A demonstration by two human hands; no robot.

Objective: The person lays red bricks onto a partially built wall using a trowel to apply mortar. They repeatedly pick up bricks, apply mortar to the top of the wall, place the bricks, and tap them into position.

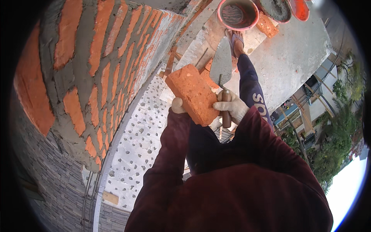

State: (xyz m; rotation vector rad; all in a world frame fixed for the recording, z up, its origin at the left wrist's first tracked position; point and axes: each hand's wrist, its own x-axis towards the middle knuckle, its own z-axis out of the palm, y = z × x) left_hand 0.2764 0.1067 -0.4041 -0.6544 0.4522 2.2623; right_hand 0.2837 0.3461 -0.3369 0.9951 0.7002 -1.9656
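My left hand (pixel 177 105) grips brick (pixel 194 94) from below, held flat just right of brick wall (pixel 96 65), face up, probably for mortar. My right hand (pixel 231 106), gloved, closed round trowel (pixel 221 63) handle, steadies brick's right edge; blade points away. Bucket (pixel 237 14) well beyond brick, near my foot (pixel 236 40).

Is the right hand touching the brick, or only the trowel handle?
Touching. In the head view the right hand grips the trowel handle, and its gloved fingers press against the brick's edge.
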